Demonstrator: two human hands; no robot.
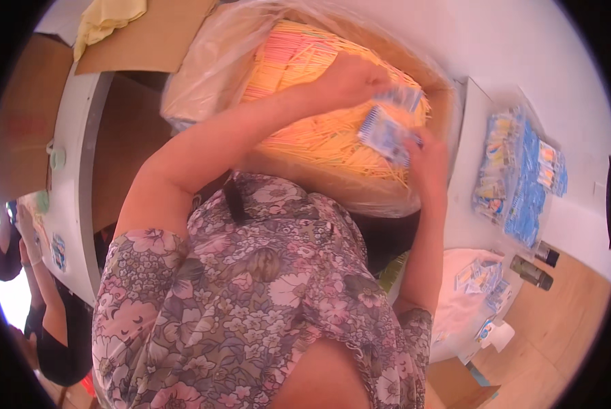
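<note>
Thin yellow, orange and pink sticks (298, 88) fill a cardboard box lined with clear plastic (367, 193) in front of me. My left hand (353, 80) reaches over them from the left, its fingers closed on a small blue-and-white packet (402, 98) that is smeared by motion. At the box's right side, my right hand (429, 160) pinches the edge of another blue-and-white packet (385, 135) just above the sticks. Which details are printed on the packets cannot be made out.
To the right, a clear plastic bin (499, 163) holds several blue and yellow packets. Loose packets (482, 278) lie on a pink cloth (452, 307) nearby. A cardboard flap (145, 41) with a yellow cloth (108, 20) is at upper left. Another person's arm (46, 290) shows far left.
</note>
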